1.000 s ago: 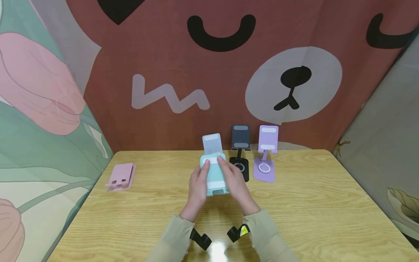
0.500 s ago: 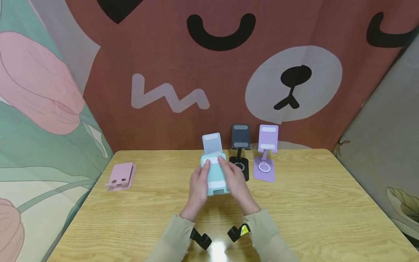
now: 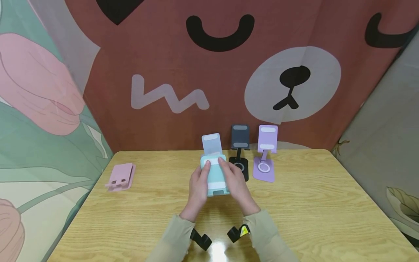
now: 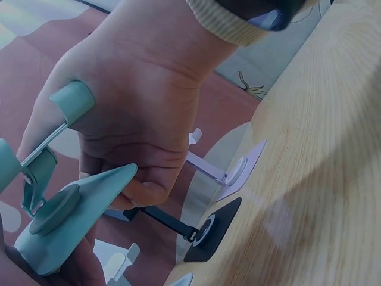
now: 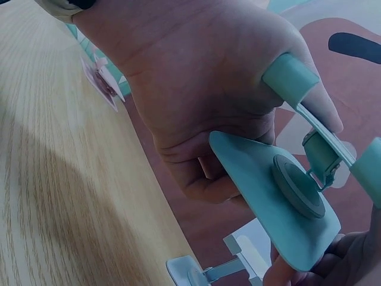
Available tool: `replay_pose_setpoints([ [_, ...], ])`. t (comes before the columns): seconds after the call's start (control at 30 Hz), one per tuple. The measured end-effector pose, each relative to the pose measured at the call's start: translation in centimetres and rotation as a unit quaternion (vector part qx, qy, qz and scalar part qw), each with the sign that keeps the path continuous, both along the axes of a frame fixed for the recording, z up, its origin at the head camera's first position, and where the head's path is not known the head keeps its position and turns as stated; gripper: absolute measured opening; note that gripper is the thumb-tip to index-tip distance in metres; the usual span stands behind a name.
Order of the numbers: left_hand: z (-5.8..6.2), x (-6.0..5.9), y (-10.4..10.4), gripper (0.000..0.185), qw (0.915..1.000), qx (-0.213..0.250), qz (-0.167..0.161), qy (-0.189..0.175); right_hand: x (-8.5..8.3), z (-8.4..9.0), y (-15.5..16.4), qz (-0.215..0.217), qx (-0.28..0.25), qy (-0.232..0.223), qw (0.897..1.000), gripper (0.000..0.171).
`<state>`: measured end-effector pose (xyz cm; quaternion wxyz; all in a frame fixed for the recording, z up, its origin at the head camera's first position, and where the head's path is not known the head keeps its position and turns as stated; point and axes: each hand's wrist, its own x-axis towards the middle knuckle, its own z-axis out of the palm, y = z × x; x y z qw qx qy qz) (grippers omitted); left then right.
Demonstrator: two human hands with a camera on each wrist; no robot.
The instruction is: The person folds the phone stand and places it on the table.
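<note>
Between both hands, above the wooden table, is a teal phone stand (image 3: 216, 175) with white pads on its front plate. My left hand (image 3: 198, 183) grips its left side and my right hand (image 3: 238, 185) its right side, each thumb lying on the front plate. The wrist views show the underside: a rounded base plate (image 5: 271, 199) with a round hinge disc (image 4: 55, 210), joined by a short folded arm to the phone plate. Fingers of both hands curl around the base plate. Just behind it, a light blue phone stand (image 3: 212, 142) is partly hidden.
A black phone stand (image 3: 240, 136) and a purple phone stand (image 3: 267, 138) stand unfolded at the table's back edge, right of the hands. A pink phone stand (image 3: 120, 177) lies folded at the left. A patterned cloth (image 3: 170, 127) hangs behind the table (image 3: 314, 203).
</note>
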<state>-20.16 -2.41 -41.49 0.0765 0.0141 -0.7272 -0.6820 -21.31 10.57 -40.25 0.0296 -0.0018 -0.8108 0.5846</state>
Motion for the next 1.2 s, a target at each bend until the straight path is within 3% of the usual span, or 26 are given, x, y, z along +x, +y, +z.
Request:
replay_pose_setpoints([
  [1.2, -0.16, 0.2, 0.12, 0.053, 0.9998, 0.013, 0.006, 0.01, 0.4, -0.3, -0.16, -0.014, -0.018, 0.033, 0.999, 0.058],
])
